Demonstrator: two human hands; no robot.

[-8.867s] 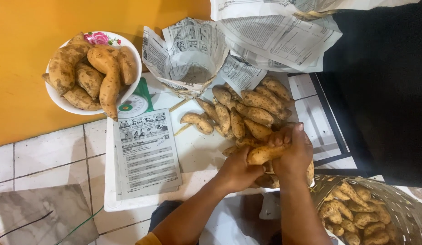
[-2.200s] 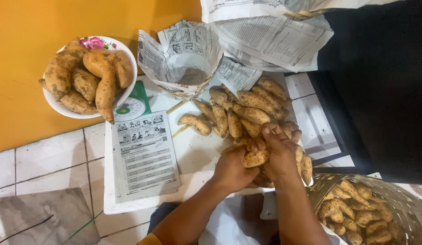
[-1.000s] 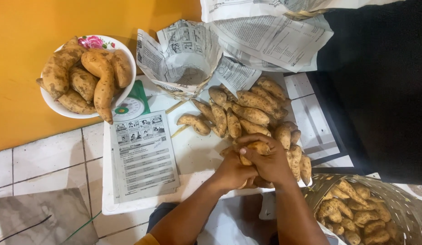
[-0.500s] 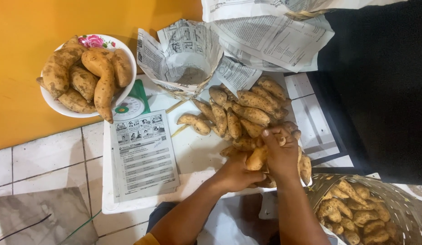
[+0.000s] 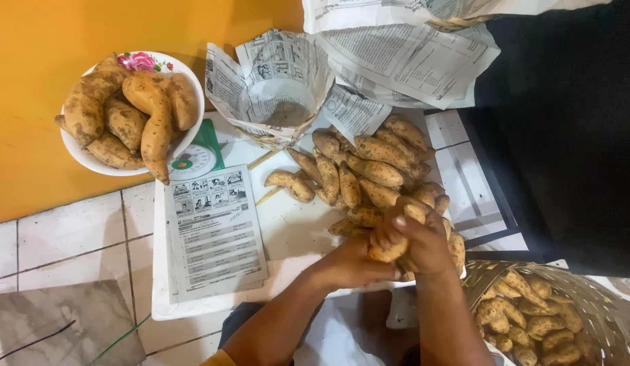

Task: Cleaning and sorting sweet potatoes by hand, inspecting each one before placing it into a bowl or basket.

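Head view: white worktop (image 5: 288, 237) over tiled floor (image 5: 64, 237), orange wall behind. White bowl (image 5: 193, 102) at the far left corner, piled with sweet potatoes; woven basket (image 5: 599, 298) lower right holds smaller ones. Left hand (image 5: 352, 261) and right hand (image 5: 423, 240) both clasp one sweet potato (image 5: 389, 249) at the near edge.

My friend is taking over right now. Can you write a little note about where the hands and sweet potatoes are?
Left hand and right hand both grip one sweet potato over the white board.
Loose pile lies on the board just beyond the hands.
White bowl at far left is heaped with big ones.
Woven basket at lower right holds small ones.
Newspaper-lined basket holds none.
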